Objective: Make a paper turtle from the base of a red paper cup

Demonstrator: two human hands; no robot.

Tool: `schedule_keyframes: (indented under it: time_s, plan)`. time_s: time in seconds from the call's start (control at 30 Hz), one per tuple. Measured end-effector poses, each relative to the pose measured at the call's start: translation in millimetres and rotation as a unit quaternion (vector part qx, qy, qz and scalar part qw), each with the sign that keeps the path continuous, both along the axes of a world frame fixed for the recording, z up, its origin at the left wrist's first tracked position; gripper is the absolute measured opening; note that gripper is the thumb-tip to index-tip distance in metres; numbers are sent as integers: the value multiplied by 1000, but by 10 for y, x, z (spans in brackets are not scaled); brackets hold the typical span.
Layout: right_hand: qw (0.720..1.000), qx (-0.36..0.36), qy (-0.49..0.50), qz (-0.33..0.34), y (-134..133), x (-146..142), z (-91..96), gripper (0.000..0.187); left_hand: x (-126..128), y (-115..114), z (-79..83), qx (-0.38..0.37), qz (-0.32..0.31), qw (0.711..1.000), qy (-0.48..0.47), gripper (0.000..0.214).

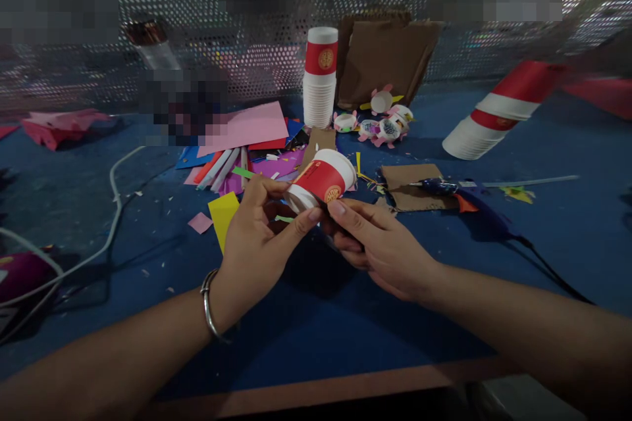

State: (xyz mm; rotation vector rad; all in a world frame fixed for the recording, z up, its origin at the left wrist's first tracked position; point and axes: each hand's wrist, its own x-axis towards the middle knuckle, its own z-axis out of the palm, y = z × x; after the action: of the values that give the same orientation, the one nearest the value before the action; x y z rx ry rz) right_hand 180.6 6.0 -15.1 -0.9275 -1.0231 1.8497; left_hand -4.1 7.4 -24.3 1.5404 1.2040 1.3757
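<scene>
A red and white paper cup [318,177] lies tilted on its side between my hands, above the blue table [296,335]. My left hand [257,237] is closed on its left end, thumb below and fingers behind. My right hand [382,240] pinches the cup's lower right side with its thumb. The curled fingers of my right hand are partly hidden, and a small shiny patch under the cup is too unclear to name. A thin green paper strip [284,219] shows just beneath the cup.
Behind stands a paper cup stack [320,79]; another leaning stack [494,115] is at right. Small paper-decorated pieces [382,126] sit before cardboard [390,59]. A blue corded glue gun [474,204] rests on the right. Pink paper [247,128] and glue sticks [220,168] lie left.
</scene>
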Motion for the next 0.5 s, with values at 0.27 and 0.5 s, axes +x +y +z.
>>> schedule_keyframes:
  time_s: [0.27,0.5]
  plan:
    - [1000,-8,7,-23,-25,-29,-8,67,7,17,-7,-14,-38,999,-30,39]
    - [999,15,0,-31,-31,-23,-18,65,54,-33,-42,36,-36,998,-21,31]
